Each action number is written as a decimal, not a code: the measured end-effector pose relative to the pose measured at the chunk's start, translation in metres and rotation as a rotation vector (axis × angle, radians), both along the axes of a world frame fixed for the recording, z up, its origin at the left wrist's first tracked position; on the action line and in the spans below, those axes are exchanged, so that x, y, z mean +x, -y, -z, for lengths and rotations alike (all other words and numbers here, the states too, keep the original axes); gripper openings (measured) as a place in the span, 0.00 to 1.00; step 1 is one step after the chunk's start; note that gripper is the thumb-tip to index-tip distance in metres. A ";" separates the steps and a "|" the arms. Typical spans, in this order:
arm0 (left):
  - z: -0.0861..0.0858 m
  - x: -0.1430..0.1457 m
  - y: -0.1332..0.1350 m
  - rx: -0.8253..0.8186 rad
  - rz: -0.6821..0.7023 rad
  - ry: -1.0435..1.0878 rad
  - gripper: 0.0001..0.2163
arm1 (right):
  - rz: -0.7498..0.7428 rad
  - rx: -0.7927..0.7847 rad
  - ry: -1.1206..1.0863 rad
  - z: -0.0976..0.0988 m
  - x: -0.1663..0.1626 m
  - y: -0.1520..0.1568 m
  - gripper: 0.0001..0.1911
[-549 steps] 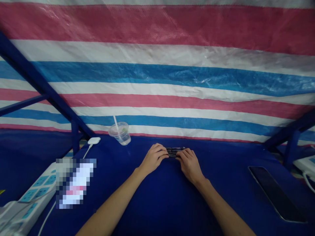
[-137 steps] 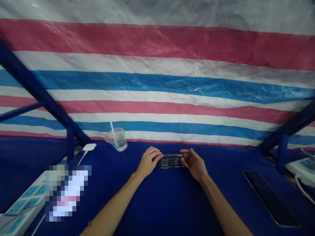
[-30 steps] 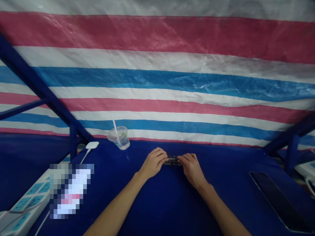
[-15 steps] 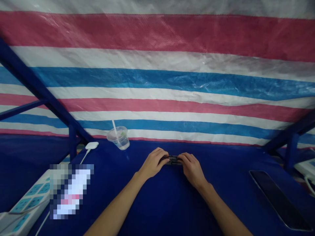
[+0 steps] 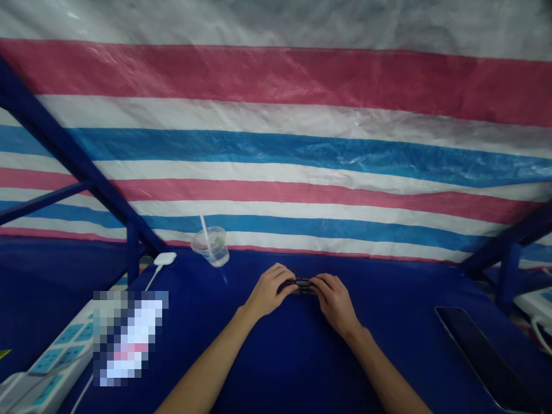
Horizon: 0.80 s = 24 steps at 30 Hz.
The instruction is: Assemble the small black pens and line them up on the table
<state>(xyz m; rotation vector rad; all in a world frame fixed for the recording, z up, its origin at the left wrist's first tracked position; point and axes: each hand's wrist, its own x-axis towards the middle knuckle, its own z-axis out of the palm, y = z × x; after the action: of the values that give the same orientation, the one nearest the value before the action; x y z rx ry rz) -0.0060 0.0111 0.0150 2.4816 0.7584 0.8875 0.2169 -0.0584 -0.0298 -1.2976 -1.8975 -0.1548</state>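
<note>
Between my two hands is a small dark object [image 5: 303,285], black and roughly bar-shaped, with what look like thin parallel strips; its exact kind is too small to make out. My left hand [image 5: 272,289] closes its thumb and fingers on the object's left end. The right end is pinched by the fingers of my right hand [image 5: 334,299]. Both ends are partly hidden by my fingers. The object is at or just above the dark blue tabletop [image 5: 293,356].
A clear plastic cup [image 5: 217,253] with a straw stands at the back left, near a white charger [image 5: 165,259] on a cable. A power strip [image 5: 60,353] and a pixelated bright item [image 5: 134,339] lie left. At right lies a black phone [image 5: 483,353]. Striped sheeting [image 5: 302,149] hangs behind.
The whole view has tilted up slightly, so everything sits a little lower. Both hands keep hold of the dark object, and the right fingers have shifted slightly inward.
</note>
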 end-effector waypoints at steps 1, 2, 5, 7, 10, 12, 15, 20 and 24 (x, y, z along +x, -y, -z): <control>-0.002 0.000 0.001 -0.003 -0.009 0.002 0.08 | 0.003 -0.002 -0.009 0.000 0.001 0.000 0.11; -0.003 -0.001 0.002 -0.003 -0.018 0.007 0.08 | 0.004 -0.005 -0.018 0.001 0.001 0.000 0.11; -0.007 -0.001 0.003 0.003 -0.032 0.016 0.08 | 0.005 -0.010 -0.047 0.001 0.003 0.000 0.11; -0.007 -0.001 0.003 0.006 -0.030 0.015 0.08 | 0.006 -0.015 -0.056 0.002 0.004 0.000 0.11; -0.006 0.001 0.002 0.005 -0.026 0.013 0.07 | 0.003 -0.027 -0.063 0.002 0.005 0.000 0.11; -0.005 0.001 0.003 0.006 -0.027 0.015 0.07 | -0.001 -0.029 -0.067 0.002 0.005 0.000 0.11; -0.001 0.000 0.004 0.022 -0.034 0.017 0.07 | -0.010 -0.023 -0.068 0.001 0.003 0.000 0.11; -0.002 0.000 0.002 0.109 -0.084 0.092 0.07 | -0.004 -0.033 -0.090 0.002 0.003 0.001 0.11; -0.032 0.002 0.011 0.223 -0.173 0.282 0.07 | 0.044 -0.025 -0.189 0.005 0.007 -0.001 0.11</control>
<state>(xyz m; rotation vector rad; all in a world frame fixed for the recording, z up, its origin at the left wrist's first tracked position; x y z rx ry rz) -0.0042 -0.0003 0.0469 2.4246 0.8216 1.4196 0.2236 -0.0577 -0.0353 -1.3231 -1.7168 -0.0295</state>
